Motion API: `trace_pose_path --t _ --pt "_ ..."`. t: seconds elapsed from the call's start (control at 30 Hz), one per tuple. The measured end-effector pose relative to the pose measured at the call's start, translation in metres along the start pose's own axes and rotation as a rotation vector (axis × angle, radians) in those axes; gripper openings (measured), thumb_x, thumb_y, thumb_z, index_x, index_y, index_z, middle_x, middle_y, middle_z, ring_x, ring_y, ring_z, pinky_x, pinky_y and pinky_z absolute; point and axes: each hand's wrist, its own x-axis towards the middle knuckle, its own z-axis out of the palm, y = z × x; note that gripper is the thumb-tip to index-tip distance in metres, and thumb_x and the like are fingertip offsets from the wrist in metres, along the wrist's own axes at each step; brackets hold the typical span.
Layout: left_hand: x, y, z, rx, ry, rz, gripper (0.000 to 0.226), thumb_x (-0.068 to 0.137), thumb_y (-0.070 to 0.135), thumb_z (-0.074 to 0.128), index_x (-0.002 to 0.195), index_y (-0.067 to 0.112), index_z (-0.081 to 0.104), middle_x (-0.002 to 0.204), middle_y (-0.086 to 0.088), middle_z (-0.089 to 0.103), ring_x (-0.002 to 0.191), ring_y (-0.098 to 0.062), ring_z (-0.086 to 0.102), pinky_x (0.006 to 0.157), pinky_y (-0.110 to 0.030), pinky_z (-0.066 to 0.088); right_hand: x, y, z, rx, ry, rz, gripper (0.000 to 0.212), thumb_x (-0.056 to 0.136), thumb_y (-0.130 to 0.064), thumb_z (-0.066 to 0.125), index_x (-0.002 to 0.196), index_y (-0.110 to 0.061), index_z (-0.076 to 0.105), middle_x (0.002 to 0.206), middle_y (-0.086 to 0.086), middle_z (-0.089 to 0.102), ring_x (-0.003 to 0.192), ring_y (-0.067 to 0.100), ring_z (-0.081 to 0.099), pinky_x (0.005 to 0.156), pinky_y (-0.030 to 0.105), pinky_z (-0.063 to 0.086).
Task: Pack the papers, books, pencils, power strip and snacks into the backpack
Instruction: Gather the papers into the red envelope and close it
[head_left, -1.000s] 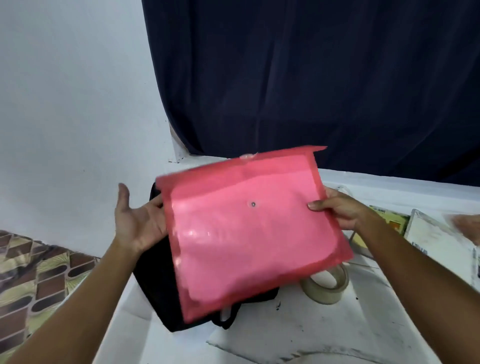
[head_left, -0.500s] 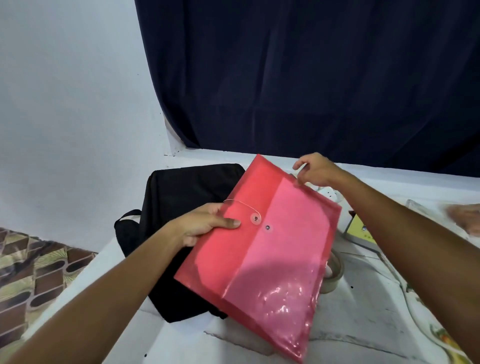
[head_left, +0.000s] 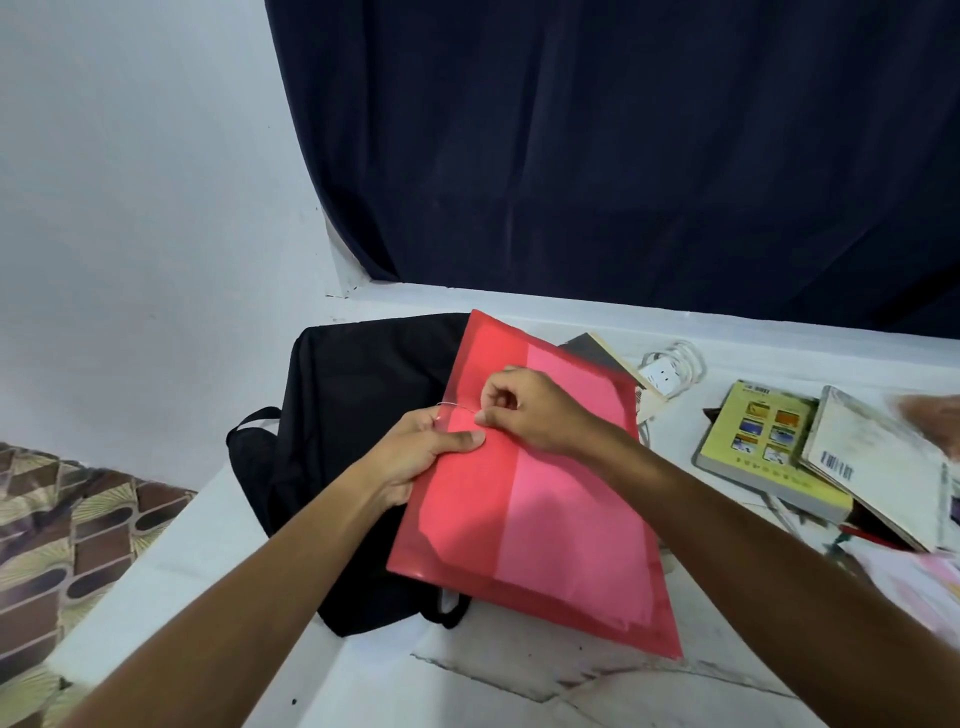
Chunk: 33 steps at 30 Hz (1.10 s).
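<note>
The red folder (head_left: 530, 499), light, slick and probably floppy, is gripped at its edge by the left hand (head_left: 415, 457); its closure string (head_left: 457, 407) is pinched by the right hand (head_left: 530, 410).

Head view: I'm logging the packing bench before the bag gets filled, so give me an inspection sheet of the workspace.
Surface: white table, cracked near the front edge.
Job's things: red folder held above black backpack; yellow book and pale book at right; dark book behind the folder; white power strip.
Clutter: red pencil-like item, unclear.
Grippers: left hand grips the folder's edge; right hand pinches its thin string.
Cables: coiled white cord beside the strip.
Surroundings: dark curtain, white wall, patterned fabric.
</note>
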Motion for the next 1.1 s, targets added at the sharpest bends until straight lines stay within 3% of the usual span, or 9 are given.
trace_pose_path --t 0.23,0.4,0.53,0.57,0.63,0.73,0.83,0.97,1.1 --pt "-0.003 -0.009 -0.005 -0.026 -0.026 -0.031 0.036 0.073 0.004 0.072 0.109 0.002 0.068 0.097 -0.015 0.073 0.078 -0.024 0.073 0.065 -0.033 0.059 0.003 0.004 -0.002 0.045 0.221 0.133 0.012 0.086 -0.004 0.058 0.077 -0.011 0.056 0.061 -0.009 0.053 0.048 -0.002 0.051 0.049 0.020 0.037" --pt "-0.004 -0.011 -0.015 -0.017 0.008 -0.049 0.034 0.077 0.003 0.072 0.110 0.003 0.068 0.102 -0.017 0.073 0.082 -0.025 0.073 0.068 -0.035 0.060 -0.005 0.050 -0.027 -0.094 0.389 0.443 0.014 0.079 -0.007 0.053 0.075 -0.020 0.055 0.076 -0.004 0.060 0.077 0.020 0.058 0.069 0.030 0.046" --pt "-0.003 -0.014 -0.020 -0.010 0.020 -0.078 0.028 0.084 -0.005 0.065 0.111 0.003 0.067 0.098 -0.015 0.074 0.079 -0.024 0.073 0.065 -0.032 0.059 -0.031 0.078 -0.051 -0.400 0.310 0.799 0.022 0.085 -0.013 0.054 0.108 -0.014 0.056 0.108 0.011 0.058 0.095 0.032 0.057 0.079 0.036 0.047" --pt "-0.002 -0.015 -0.020 -0.004 0.011 -0.089 0.030 0.084 -0.007 0.064 0.112 0.004 0.066 0.098 -0.014 0.074 0.080 -0.024 0.073 0.065 -0.032 0.059 -0.036 0.081 -0.054 -0.453 0.364 0.779 0.025 0.086 -0.013 0.055 0.112 -0.014 0.055 0.113 0.013 0.054 0.099 0.033 0.055 0.079 0.037 0.045" --pt "0.001 -0.015 -0.021 0.001 -0.008 -0.118 0.033 0.083 -0.010 0.063 0.112 0.004 0.065 0.098 -0.014 0.074 0.082 -0.025 0.073 0.067 -0.034 0.059 -0.040 0.077 -0.051 -0.379 0.447 0.515 0.024 0.086 -0.009 0.059 0.108 -0.016 0.062 0.111 0.009 0.053 0.100 0.028 0.055 0.081 0.035 0.046" --pt "0.006 -0.015 -0.019 -0.046 -0.002 -0.189 0.032 0.082 -0.001 0.066 0.113 0.004 0.065 0.097 -0.015 0.074 0.079 -0.025 0.073 0.068 -0.034 0.060 -0.041 0.053 -0.030 -0.106 0.142 0.104 0.025 0.085 -0.007 0.067 0.108 -0.013 0.071 0.104 -0.003 0.059 0.097 0.011 0.056 0.089 0.026 0.043" --pt "0.008 -0.015 -0.017 -0.098 -0.005 -0.259 0.029 0.079 0.011 0.068 0.107 0.004 0.067 0.090 -0.014 0.075 0.073 -0.024 0.073 0.063 -0.034 0.060 -0.035 0.044 0.004 -0.159 -0.116 0.057 0.034 0.087 -0.018 0.069 0.120 -0.014 0.067 0.110 -0.002 0.056 0.105 0.012 0.052 0.095 0.025 0.039" --pt "0.007 -0.021 -0.019 -0.070 0.006 -0.260 0.025 0.081 0.003 0.066 0.106 0.004 0.066 0.088 -0.014 0.075 0.073 -0.024 0.073 0.064 -0.035 0.061 -0.033 0.053 0.022 -0.191 -0.015 0.068 0.013 0.087 -0.019 0.066 0.097 -0.015 0.072 0.100 0.004 0.057 0.101 0.023 0.051 0.093 0.042 0.042" --pt "0.005 -0.030 -0.021 -0.090 0.018 -0.260 0.040 0.072 0.002 0.070 0.112 0.004 0.065 0.096 -0.016 0.073 0.081 -0.028 0.072 0.072 -0.038 0.060 -0.033 0.051 0.025 -0.278 -0.069 0.017 0.008 0.092 -0.017 0.055 0.087 -0.013 0.061 0.093 0.001 0.057 0.092 0.021 0.049 0.088 0.043 0.041"
